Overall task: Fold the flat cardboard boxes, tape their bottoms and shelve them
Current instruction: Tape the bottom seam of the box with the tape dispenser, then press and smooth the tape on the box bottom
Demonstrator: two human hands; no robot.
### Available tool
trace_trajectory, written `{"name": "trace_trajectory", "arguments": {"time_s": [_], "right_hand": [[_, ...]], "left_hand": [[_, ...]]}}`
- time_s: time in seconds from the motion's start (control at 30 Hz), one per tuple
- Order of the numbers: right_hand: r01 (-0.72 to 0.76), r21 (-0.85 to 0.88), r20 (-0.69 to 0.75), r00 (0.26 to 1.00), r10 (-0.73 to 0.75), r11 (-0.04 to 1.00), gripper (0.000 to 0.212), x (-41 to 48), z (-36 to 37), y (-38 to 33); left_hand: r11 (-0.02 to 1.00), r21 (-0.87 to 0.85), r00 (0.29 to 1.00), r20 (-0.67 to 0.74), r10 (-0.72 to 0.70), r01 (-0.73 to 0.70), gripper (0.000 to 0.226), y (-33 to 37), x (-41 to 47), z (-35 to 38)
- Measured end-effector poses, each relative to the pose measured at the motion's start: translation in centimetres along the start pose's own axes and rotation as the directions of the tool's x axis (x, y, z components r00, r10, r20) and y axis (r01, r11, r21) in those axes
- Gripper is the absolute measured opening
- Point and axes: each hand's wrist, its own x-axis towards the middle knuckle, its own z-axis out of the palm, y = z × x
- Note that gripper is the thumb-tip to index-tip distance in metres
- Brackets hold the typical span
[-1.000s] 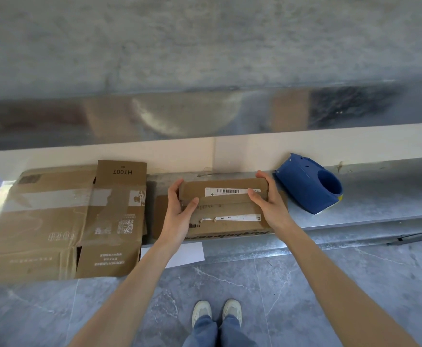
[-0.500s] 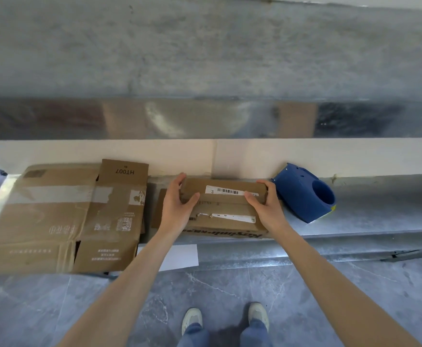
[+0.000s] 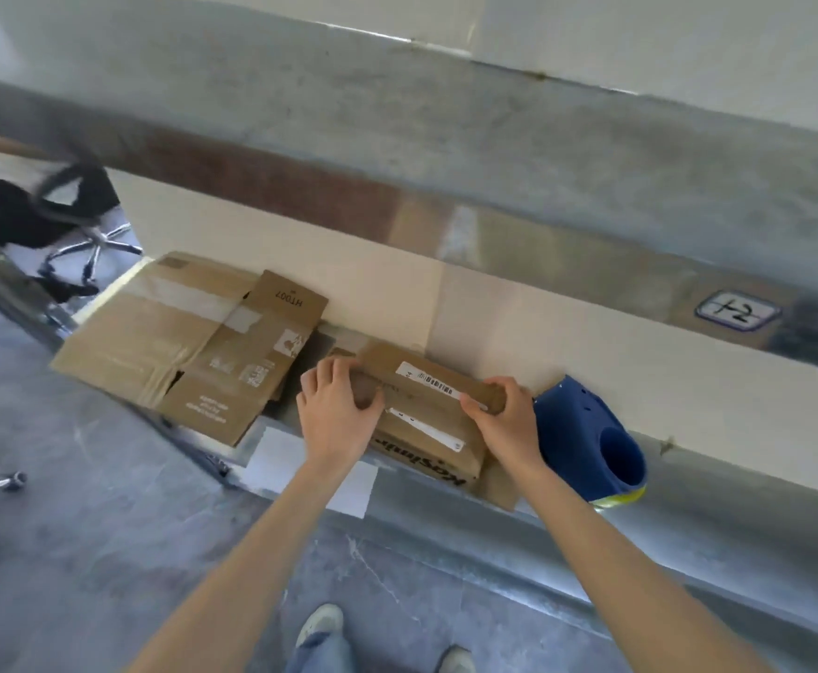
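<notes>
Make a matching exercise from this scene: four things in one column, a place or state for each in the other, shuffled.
Things:
1. small box
2. flat box
3. tape dispenser
4. chair

Places or states:
A. blue, right of the right hand
B. gripped at its ends by the left hand and right hand
C. lying flat, left of the left hand
D. black, far left

Pairs: 1-B, 2-C, 3-A, 4-D

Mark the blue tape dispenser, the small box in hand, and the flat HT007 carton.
blue tape dispenser (image 3: 574, 422): head view, upper shell.
small box (image 3: 424, 405): head view, middle of top face.
flat HT007 carton (image 3: 251, 354): head view, middle panel.
</notes>
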Motion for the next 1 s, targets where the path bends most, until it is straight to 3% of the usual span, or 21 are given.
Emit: {"name": "trace_trajectory", "arguments": {"time_s": [0.13,0.27,0.43,0.53,0.67,0.77,0.9,1.0], "right_hand": [[0.068,-0.106,0.071,0.996,-0.060,0.992,0.035,0.6,-0.8,-0.1],[0.204,-0.256,0.117,0.977,-0.179,0.945,0.030,0.8,-1.4,-0.6],[0.373,-0.379,0.331,0.909,-0.252,0.847,0.023,2.0,-3.3,-0.8],[0.443,-0.365,0.347,0.881,-0.322,0.819,0.024,2.1,-5.6,-0.9],[0.406,-0.415,0.213,0.913,-0.347,0.814,0.030,0.8,-8.8,0.8],[0.308,-0.497,0.135,0.951,-0.279,0.811,0.040,-0.2,-10.4,2.9],[0.156,-0.517,0.053,0.987,-0.150,0.842,0.059,-1.6,-11.5,5.1],[0.137,-0.523,0.135,0.988,-0.077,0.841,0.074,-2.0,-11.7,6.3]], "left_hand": [[0.979,-0.076,0.973,-0.117,-0.197,0.189,0.066,2.2,-4.9,1.7],[0.936,-0.253,0.966,-0.013,-0.258,0.246,0.076,4.3,-7.4,2.7],[0.988,-0.039,0.986,0.080,-0.145,0.148,0.076,4.0,-7.8,2.2],[0.991,0.095,0.993,0.064,-0.102,0.096,0.075,3.5,-7.4,1.8],[0.960,0.264,0.995,0.066,0.076,-0.091,0.062,4.4,-6.2,1.2],[0.932,0.301,0.979,0.086,0.183,-0.201,0.052,5.1,-5.7,0.9],[0.928,0.306,0.975,0.130,0.180,-0.212,0.049,5.3,-5.6,1.2],[0.926,0.311,0.973,0.150,0.176,-0.216,0.049,5.1,-5.7,1.3]]}}
